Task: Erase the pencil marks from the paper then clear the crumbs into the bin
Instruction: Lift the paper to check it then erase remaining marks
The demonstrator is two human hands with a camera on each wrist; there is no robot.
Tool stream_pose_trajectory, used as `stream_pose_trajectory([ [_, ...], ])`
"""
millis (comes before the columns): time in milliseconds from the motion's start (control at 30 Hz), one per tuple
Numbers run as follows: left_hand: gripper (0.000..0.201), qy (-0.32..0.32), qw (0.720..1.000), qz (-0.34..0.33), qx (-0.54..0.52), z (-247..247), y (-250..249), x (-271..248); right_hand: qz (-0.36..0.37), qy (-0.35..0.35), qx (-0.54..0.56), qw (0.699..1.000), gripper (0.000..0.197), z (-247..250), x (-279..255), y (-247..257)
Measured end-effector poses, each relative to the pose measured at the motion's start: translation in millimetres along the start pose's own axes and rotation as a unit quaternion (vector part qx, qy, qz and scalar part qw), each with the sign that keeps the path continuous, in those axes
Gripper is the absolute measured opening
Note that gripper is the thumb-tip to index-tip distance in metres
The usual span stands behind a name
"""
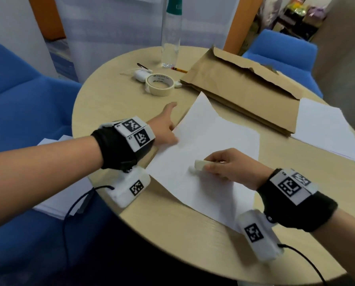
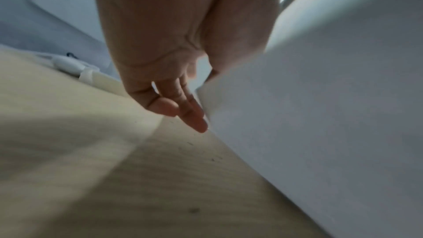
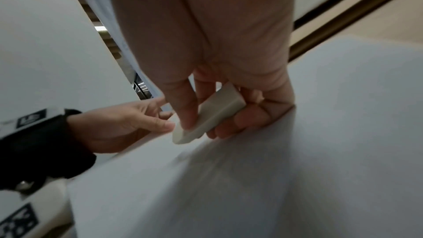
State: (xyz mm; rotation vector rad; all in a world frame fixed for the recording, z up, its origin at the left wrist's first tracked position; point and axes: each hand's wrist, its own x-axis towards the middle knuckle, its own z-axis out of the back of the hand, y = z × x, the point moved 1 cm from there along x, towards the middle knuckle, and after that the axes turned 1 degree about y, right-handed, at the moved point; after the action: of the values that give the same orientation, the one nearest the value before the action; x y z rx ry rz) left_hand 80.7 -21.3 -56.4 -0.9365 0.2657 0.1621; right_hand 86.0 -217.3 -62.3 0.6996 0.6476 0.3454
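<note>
Now rounded white eraser [image 1: 199, 165], flat paper [image 1: 211, 139]

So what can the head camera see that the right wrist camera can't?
Only the head view shows the masking tape roll, the clear plastic bottle, the pencil, the torn brown paper bag and the blue chairs.

Only the right wrist view shows the eraser's underside and the right hand's fingers curled round it from below.

Both show the white eraser pinched in the right hand, the sheet of paper, and the left hand at the sheet's edge.
</note>
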Motion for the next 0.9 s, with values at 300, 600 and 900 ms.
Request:
stream_pose_trajectory([
  [300, 0.017, -0.075, 0.941, -0.102, -0.314, 13, -35, -1, 0.241, -0.044, 0.259, 0.934, 0.013, 52, -11, 47],
  [600, 0.020, -0.123, 0.878, -0.150, -0.437, 24, -67, 5, 0.114, 0.028, -0.166, 0.979, 0.033, 37, -5, 31],
  [900, 0.019, -0.114, 0.876, -0.108, -0.455, 9, -68, 18, 0.196, -0.056, 0.270, 0.941, 0.016, 60, -19, 45],
])
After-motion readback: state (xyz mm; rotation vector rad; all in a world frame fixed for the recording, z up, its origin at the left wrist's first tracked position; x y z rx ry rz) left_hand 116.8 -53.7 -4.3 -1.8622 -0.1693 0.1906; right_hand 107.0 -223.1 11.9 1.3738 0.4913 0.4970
